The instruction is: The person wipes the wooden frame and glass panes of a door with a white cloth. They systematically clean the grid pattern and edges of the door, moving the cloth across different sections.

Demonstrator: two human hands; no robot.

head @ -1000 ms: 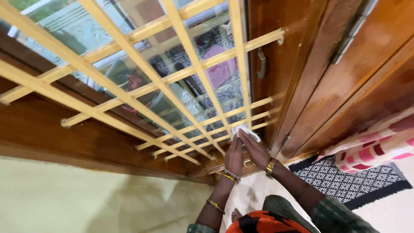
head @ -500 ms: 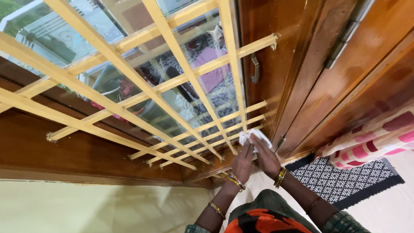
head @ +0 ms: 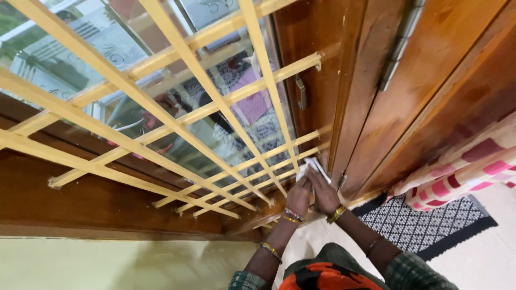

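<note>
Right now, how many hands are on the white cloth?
2. The left hand and the right hand both press the white cloth against the lower yellow window grille.

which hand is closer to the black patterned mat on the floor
Right. The right hand presses the white cloth on the side towards the mat; the left hand is beside it, on the far side from the mat.
</note>
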